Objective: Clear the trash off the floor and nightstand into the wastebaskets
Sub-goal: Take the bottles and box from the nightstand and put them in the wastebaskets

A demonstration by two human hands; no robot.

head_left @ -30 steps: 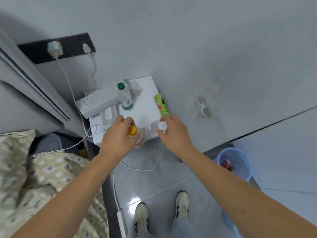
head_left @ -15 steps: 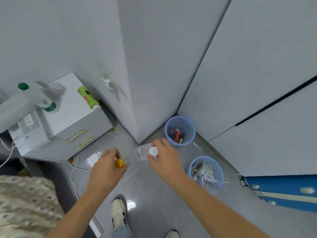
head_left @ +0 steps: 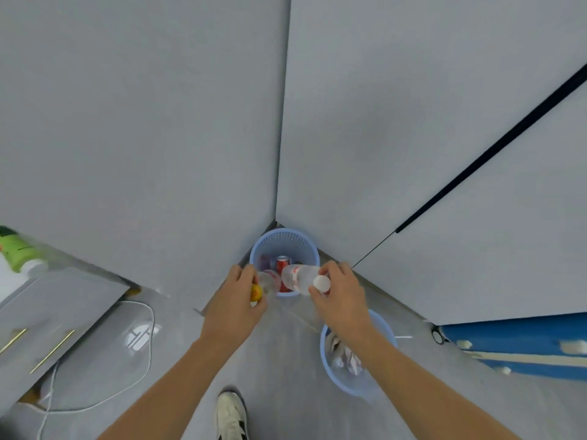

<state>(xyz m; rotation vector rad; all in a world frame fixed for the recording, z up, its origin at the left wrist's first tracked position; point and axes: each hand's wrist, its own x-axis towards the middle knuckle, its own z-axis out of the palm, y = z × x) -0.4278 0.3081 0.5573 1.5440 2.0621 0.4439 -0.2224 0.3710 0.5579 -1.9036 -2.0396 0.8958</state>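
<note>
My left hand [head_left: 236, 304] grips a clear bottle with a yellow cap [head_left: 263, 285] by its neck, at the near left rim of the far blue wastebasket [head_left: 295, 241]. My right hand [head_left: 341, 295] grips a clear bottle with a white cap [head_left: 298, 279], lying level over the same basket's near rim. Red cans [head_left: 282, 265] lie inside that basket. A second blue wastebasket [head_left: 330, 369] with crumpled paper [head_left: 344, 357] stands nearer, under my right forearm. The grey nightstand [head_left: 47, 309] is at the left edge, with a green bottle [head_left: 16, 252] lying on it.
The far basket sits in a corner between two grey walls. A white cable [head_left: 139, 369] loops over the grey floor beside the nightstand. A blue object [head_left: 514, 344] lies at the right by the wall. My shoe [head_left: 232, 414] shows at the bottom.
The view swung right from the nightstand to the corner. Both hands carried their bottles forward and now hold them at the far basket's rim.
</note>
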